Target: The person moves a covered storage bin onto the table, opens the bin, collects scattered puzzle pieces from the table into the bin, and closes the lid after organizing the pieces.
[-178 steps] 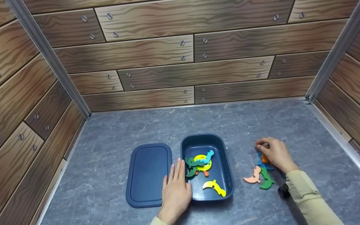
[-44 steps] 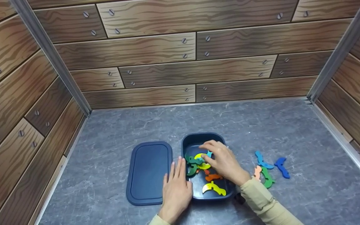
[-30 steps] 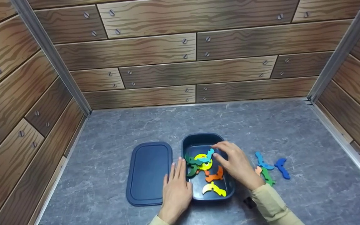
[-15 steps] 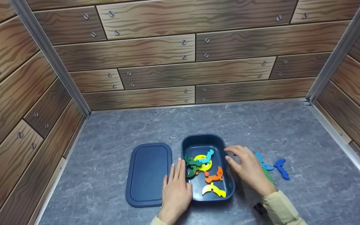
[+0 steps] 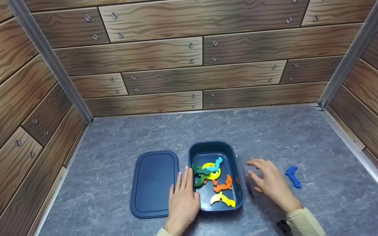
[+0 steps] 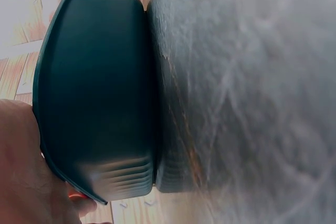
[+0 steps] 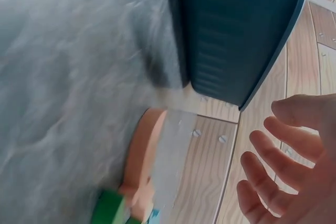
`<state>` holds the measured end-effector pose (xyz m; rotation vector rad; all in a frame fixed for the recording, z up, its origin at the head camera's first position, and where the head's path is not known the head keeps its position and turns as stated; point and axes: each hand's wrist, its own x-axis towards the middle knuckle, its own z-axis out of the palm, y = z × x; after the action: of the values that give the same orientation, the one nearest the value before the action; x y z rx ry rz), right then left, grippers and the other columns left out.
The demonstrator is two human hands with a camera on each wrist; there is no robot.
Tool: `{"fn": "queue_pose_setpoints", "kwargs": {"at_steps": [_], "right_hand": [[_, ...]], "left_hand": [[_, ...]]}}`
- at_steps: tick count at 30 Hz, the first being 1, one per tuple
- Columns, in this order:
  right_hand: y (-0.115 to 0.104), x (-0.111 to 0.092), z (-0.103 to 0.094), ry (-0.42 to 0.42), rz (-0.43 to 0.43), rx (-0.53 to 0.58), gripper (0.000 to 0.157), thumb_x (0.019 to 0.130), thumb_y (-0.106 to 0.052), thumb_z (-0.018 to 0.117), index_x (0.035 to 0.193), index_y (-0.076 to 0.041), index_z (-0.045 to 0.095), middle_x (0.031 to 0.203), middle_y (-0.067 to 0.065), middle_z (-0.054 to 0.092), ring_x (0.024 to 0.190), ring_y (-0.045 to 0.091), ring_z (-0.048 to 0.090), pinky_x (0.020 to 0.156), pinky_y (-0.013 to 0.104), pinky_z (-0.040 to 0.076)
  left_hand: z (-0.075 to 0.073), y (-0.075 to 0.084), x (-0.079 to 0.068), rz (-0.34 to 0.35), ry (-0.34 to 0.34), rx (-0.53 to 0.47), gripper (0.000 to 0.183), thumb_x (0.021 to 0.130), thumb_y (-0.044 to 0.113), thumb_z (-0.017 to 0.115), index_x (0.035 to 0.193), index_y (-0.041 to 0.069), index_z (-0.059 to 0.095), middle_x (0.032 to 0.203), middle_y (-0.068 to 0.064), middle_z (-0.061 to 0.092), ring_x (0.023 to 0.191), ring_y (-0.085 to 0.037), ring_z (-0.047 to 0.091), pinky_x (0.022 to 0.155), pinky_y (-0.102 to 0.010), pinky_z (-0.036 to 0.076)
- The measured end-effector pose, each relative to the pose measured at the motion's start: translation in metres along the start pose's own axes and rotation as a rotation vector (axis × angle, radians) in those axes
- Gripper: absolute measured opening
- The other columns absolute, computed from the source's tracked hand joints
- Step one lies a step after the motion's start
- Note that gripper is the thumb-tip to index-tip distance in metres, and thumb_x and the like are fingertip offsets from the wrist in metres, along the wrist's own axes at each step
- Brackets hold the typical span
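My left hand [image 5: 184, 203] lies with straight fingers on the near-left rim of a dark blue plastic box [image 5: 211, 147]. To the box's right hovers my right hand [image 5: 271, 183], its fingers loosely spread and holding nothing. Inside the box are flat bird-like toy pieces: an orange one [image 5: 223, 187], a yellow one [image 5: 221, 199], a light blue one [image 5: 218, 163] and dark green ones [image 5: 200, 169], some overlapping a round yellow piece [image 5: 214, 176]. In the right wrist view, a peach piece [image 7: 143, 150] and a green piece [image 7: 107, 211] lie on the table below the right hand, which hides them from the head view.
A dark blue lid [image 5: 154, 183] lies flat left of the box, close beside the left hand. One dark blue piece [image 5: 294, 177] lies right of the right hand. Wood-patterned walls [image 5: 162, 62] enclose the grey marbled table [image 5: 116, 137] at the back and sides.
The right hand has carried an orange piece into the box, let it go and drawn back rightward over the loose pieces. The dark blue piece now lies apart. The left hand has stayed put.
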<state>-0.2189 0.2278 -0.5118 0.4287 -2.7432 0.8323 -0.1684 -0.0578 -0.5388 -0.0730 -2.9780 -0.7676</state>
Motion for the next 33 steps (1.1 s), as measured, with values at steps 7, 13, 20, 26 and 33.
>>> {"fn": "queue_pose_setpoints", "kwargs": {"at_steps": [7,13,20,26,33], "right_hand": [[0.009,-0.006,-0.008,-0.073,0.004,-0.096,0.029,0.087,-0.014,0.074,0.116,-0.014,0.071,0.115,0.002,0.067,0.091,0.02,0.06,0.078,0.047,0.051],[0.018,-0.013,-0.01,-0.161,-0.007,-0.126,0.03,0.083,-0.012,0.077,0.112,-0.012,0.072,0.112,0.003,0.068,0.068,0.006,0.055,0.091,0.053,0.046],[0.025,-0.019,-0.005,-0.224,-0.016,-0.156,0.029,0.081,-0.019,0.079,0.109,-0.015,0.074,0.11,0.0,0.068,0.085,0.016,0.061,0.072,0.041,0.051],[0.027,-0.021,-0.002,-0.255,-0.026,-0.167,0.025,0.081,-0.019,0.079,0.106,-0.017,0.075,0.106,-0.002,0.069,0.092,0.022,0.062,0.074,0.044,0.051],[0.028,-0.022,0.0,-0.217,-0.046,-0.194,0.017,0.08,-0.019,0.08,0.097,-0.02,0.077,0.097,-0.006,0.07,0.085,0.018,0.06,0.07,0.04,0.049]], "left_hand": [[0.0,0.001,0.0,-0.001,0.022,0.001,0.067,0.092,0.018,0.049,0.157,0.015,0.029,0.162,0.003,0.021,0.147,-0.026,0.02,0.11,-0.062,0.024],[0.001,0.001,-0.001,-0.012,-0.012,0.0,0.068,0.093,0.02,0.049,0.157,0.016,0.028,0.163,0.003,0.019,0.148,-0.025,0.019,0.11,-0.061,0.023],[0.001,0.0,-0.002,-0.005,0.005,0.008,0.068,0.093,0.018,0.049,0.157,0.015,0.028,0.163,0.002,0.02,0.147,-0.026,0.02,0.11,-0.061,0.024],[0.001,0.0,-0.004,-0.008,0.018,0.011,0.067,0.093,0.017,0.049,0.157,0.015,0.029,0.162,0.002,0.021,0.147,-0.026,0.021,0.11,-0.061,0.025],[0.0,0.001,-0.002,0.01,0.024,0.007,0.068,0.093,0.018,0.048,0.157,0.015,0.027,0.163,0.002,0.02,0.147,-0.027,0.021,0.11,-0.06,0.024]]}}
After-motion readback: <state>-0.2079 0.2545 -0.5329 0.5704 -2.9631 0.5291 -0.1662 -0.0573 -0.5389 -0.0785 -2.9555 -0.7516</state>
